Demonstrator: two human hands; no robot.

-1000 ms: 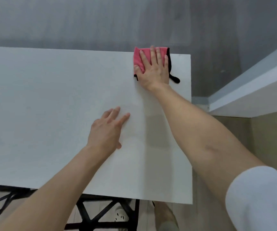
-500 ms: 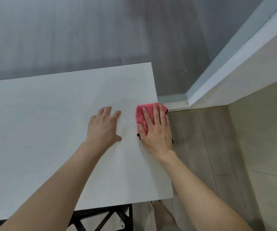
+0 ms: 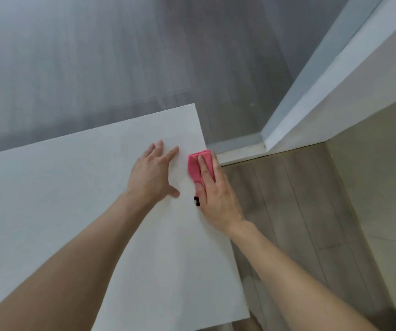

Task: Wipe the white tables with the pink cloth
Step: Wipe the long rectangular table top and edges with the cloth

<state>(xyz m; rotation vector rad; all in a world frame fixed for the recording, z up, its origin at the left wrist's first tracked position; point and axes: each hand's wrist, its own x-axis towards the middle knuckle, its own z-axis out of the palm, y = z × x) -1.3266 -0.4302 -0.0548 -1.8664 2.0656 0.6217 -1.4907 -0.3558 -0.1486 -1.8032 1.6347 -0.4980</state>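
Pressing pink cloth (image 3: pixel 195 170) at white table (image 3: pixel 68 192) edge w/ flat right hand (image 3: pixel 219 199); left hand (image 3: pixel 151 176) splayed.

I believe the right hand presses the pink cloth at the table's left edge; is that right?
Not quite: the head view shows the right hand pressing the pink cloth at the right edge of the white table, not the left.

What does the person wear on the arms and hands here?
The left hand and right hand are bare, without gloves, rings or a watch. The left forearm and right forearm are bare to the picture's edge; no sleeve is in view.
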